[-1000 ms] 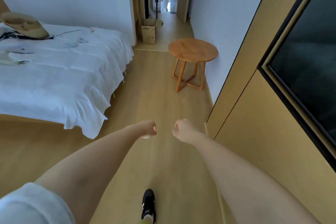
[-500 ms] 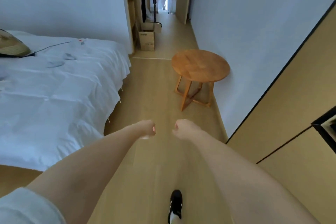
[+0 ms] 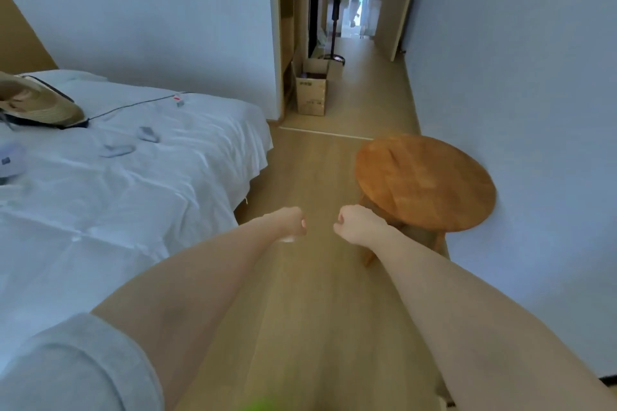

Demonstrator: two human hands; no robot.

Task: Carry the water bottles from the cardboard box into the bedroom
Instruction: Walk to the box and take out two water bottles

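An open cardboard box (image 3: 312,93) stands on the floor just past the bedroom doorway, against the left wall of the hallway. Its inside is dark and I cannot make out bottles in it. My left hand (image 3: 290,222) and my right hand (image 3: 355,222) are held out in front of me as fists, side by side over the wooden floor, far short of the box. A small pale bit shows under the left fist; what it is I cannot tell. The right fist holds nothing that I can see.
A bed with a white sheet (image 3: 117,193) fills the left side, with a straw hat (image 3: 36,103), a cable and small items on it. A round wooden side table (image 3: 424,180) stands by the right wall. A floor strip runs between them to the doorway. A fan stand (image 3: 335,10) is beyond the box.
I have walked forward: the table, the doorway and the box are nearer, and the wardrobe on the right has left the view. Both fists keep the same pose.
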